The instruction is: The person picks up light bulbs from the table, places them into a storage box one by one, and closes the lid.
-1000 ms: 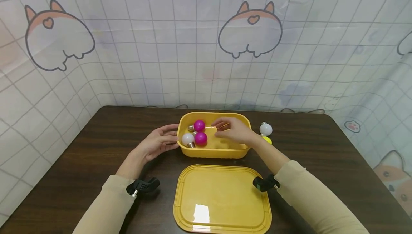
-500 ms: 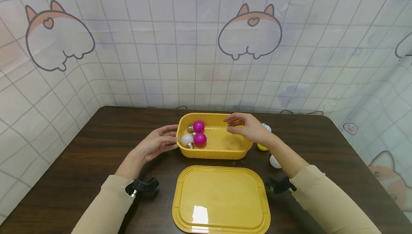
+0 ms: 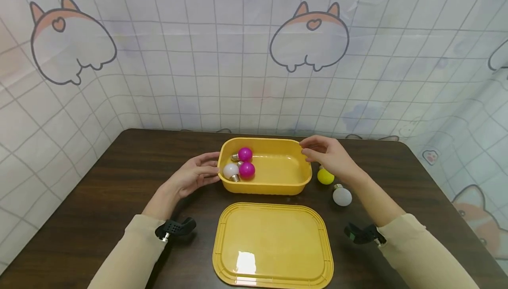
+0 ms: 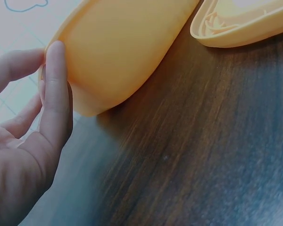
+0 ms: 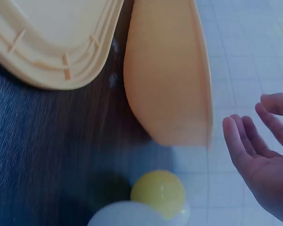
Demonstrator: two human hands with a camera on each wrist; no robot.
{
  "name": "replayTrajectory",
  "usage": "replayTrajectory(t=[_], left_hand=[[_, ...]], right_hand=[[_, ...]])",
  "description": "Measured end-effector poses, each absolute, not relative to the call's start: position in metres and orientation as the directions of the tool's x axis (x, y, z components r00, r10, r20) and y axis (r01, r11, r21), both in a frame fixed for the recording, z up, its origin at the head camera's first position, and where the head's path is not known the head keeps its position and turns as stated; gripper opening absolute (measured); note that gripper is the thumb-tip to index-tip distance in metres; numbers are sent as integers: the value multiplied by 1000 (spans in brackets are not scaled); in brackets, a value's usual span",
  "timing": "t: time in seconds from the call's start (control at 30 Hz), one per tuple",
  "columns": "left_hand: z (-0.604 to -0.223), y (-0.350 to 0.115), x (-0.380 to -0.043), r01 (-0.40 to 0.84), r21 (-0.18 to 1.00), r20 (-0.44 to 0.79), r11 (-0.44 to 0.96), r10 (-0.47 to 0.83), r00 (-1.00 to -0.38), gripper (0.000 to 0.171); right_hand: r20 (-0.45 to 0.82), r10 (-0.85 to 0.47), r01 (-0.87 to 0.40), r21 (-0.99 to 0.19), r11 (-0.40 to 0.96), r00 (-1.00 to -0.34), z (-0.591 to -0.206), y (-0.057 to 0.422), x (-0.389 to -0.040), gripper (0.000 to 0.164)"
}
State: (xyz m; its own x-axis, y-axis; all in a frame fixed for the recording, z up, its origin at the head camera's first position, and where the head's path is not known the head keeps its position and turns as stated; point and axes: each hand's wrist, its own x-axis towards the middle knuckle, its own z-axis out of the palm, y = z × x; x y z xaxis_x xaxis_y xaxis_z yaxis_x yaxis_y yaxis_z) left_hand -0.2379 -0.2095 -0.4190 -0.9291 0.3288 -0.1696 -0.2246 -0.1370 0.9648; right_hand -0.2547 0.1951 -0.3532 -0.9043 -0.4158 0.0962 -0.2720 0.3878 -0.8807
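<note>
A yellow plastic box point(image 3: 266, 189) holds two pink light bulbs point(image 3: 247, 170) and a white light bulb point(image 3: 231, 170), gathered at its left end. My left hand point(image 3: 194, 176) is at that end, its fairly straight fingers touching the outer wall near the rim. My right hand point(image 3: 331, 156) hovers around the right end of the rim with loosely bent fingers and holds nothing. In the right wrist view, a gap separates its fingertips from the box. Below this hand, a yellow bulb point(image 3: 326, 176) and another white bulb point(image 3: 342, 196) lie on the table.
In front of the box, a yellow lid point(image 3: 274, 245) lies flat on the dark wooden table point(image 3: 119, 183). A white cloth point(image 3: 238, 59) with a grid and cartoon animals hangs behind the table. In the right wrist view, part of another white bulb point(image 5: 183, 215) shows behind the yellow one.
My right hand has moved right, from above the inside of the box to its right end. The yellow bulb and the nearer white bulb outside have come into view. My left hand has stayed put.
</note>
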Motion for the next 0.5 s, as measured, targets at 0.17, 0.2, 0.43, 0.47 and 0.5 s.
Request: replayTrajectory(t=[0.17, 0.2, 0.43, 0.47, 0.5], left_hand=[[-420, -207, -238, -229, 964, -174, -136, 329, -928, 64], [-420, -207, -237, -230, 964, -175, -136, 328, -928, 63], [-420, -207, -238, -229, 964, -175, -133, 329, -928, 63], [-420, -207, -238, -227, 966, -176, -127, 326, -929, 63], [-420, -207, -238, -230, 965, -180, -127, 320, -930, 62]], right_hand=[[114, -373, -265, -885, 383, -921, -355, 213, -252, 36], [115, -360, -260, -885, 386, -926, -356, 216, -252, 37], [125, -256, -223, -888, 403, -959, -364, 236, -250, 34], [130, -247, -223, -888, 401, -960, -366, 238, -250, 34], [134, -239, -224, -887, 403, -962, -367, 240, -250, 34]])
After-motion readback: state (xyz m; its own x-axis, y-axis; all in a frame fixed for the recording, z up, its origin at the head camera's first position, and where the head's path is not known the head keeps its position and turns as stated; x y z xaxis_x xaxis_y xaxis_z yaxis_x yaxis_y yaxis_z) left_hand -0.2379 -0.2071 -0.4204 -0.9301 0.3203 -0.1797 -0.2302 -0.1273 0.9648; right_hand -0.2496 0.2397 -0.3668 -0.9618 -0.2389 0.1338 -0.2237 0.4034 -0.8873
